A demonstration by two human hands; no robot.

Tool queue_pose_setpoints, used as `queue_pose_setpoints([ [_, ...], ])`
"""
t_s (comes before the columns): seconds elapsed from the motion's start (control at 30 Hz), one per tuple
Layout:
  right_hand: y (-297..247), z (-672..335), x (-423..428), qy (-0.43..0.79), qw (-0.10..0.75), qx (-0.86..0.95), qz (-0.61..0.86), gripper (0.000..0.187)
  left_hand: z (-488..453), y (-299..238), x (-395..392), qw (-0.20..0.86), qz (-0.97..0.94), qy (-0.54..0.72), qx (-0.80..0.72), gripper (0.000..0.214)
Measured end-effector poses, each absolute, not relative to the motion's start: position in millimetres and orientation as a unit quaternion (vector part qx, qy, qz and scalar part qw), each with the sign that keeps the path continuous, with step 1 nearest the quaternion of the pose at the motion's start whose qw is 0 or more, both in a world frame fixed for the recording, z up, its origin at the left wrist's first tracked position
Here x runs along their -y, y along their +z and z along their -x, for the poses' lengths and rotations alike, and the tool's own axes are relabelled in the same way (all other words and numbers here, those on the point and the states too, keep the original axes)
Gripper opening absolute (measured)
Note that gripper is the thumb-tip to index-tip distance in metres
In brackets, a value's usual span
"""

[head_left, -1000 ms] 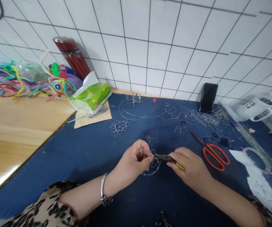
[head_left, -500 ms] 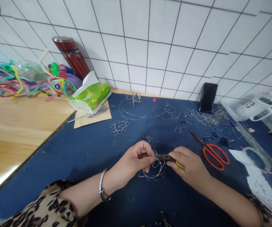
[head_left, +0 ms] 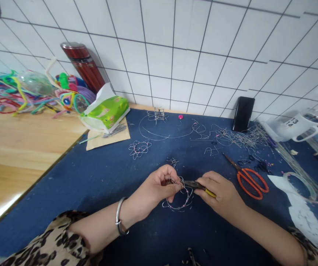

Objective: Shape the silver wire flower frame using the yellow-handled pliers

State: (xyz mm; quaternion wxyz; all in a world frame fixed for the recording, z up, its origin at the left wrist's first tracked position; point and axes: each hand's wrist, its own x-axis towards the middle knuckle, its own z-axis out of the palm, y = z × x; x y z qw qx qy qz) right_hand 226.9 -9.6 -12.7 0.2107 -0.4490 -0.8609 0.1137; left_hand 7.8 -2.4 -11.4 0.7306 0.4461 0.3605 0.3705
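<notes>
My left hand (head_left: 163,184) pinches a looped wire ring (head_left: 187,201) strung with small pink beads, which hangs below the fingertips. My right hand (head_left: 221,192) is closed round pliers (head_left: 193,184) with dark jaws and a yellow handle. The jaw tips meet the wire right beside my left fingertips; the exact spot they touch is hidden by the fingers. Just beyond my hands lies a small clump of bent wire (head_left: 172,161). Farther left rests a flower-shaped beaded wire piece (head_left: 140,149).
Orange-handled scissors (head_left: 251,183) lie right of my right hand. A wire heap (head_left: 244,137), a phone (head_left: 243,113) and a white mug (head_left: 297,125) stand behind. Back left are a green tissue pack (head_left: 107,113), a red thermos (head_left: 84,68) and coloured pipe cleaners (head_left: 17,94).
Both hands stay almost where they were, with the pliers still at the wire. The beaded ring has shifted very slightly.
</notes>
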Motion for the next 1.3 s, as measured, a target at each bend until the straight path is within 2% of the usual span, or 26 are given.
queue_pose_setpoints([
  [0.37, -9, -230, 11, 0.122, 0.184, 0.863, 0.455, 0.017, -6, -12, 3, 0.622, -0.556, 0.359, -0.419, 0.009],
  [0.8, 1, -223, 21, 0.017, 0.15, 0.873, 0.463, 0.016, -6, -11, 8, 0.473, -0.644, 0.349, -0.489, 0.008],
  [1.3, -1, -222, 28, 0.002, 0.151, 0.868, 0.474, 0.016, -8, -15, 13, 0.419, -0.664, 0.356, -0.506, 0.01],
])
